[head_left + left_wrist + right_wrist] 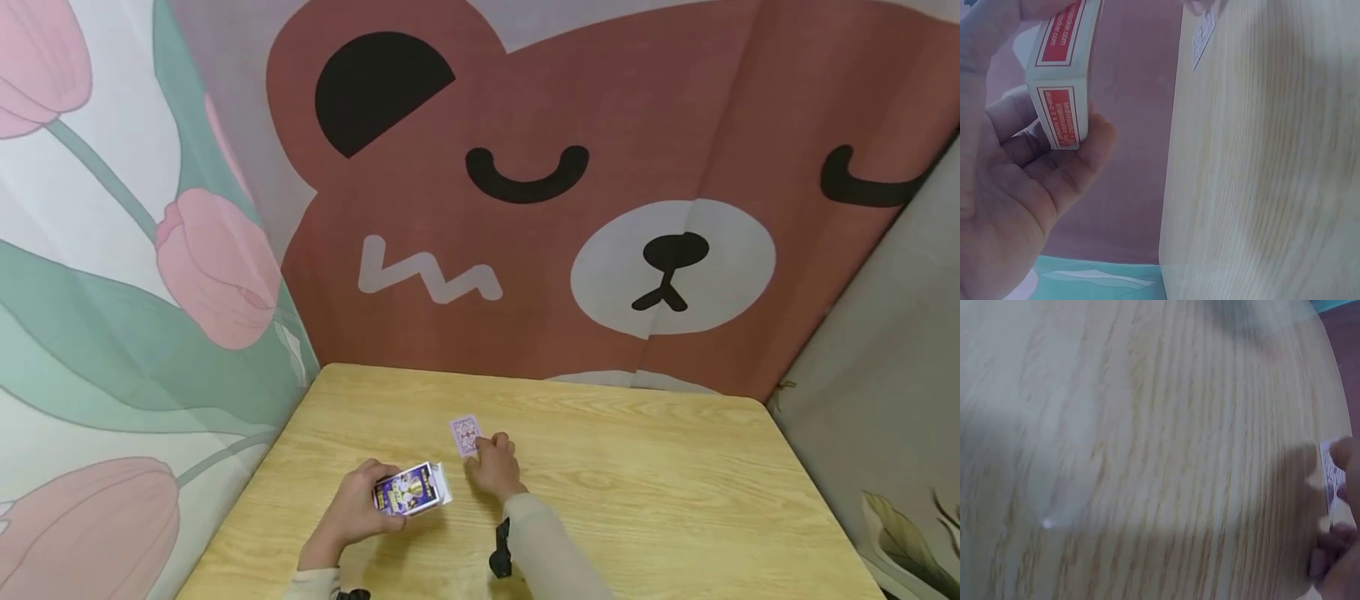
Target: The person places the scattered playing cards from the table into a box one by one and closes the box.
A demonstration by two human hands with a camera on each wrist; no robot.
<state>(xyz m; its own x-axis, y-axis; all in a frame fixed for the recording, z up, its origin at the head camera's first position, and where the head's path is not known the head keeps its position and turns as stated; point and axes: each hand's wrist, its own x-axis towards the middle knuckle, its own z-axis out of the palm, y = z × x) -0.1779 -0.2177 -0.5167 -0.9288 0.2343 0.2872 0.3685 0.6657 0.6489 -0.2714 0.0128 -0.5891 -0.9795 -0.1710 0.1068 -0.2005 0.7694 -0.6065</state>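
My left hand grips a playing-card box, thumb on the near side and fingers round the far side. Its blue and purple printed face with a gold figure is turned up, and a white flap stands open at the right end. In the left wrist view the white and red sides of the box show. Over the table, my right hand pinches a playing card by its near end, between thumb and fingers. The patterned back faces up; the hand hides the near corner.
The wood-grain table has rounded far corners. Behind it hangs a curtain with a large brown bear. A tulip-print curtain runs along the left, and a grey one along the right.
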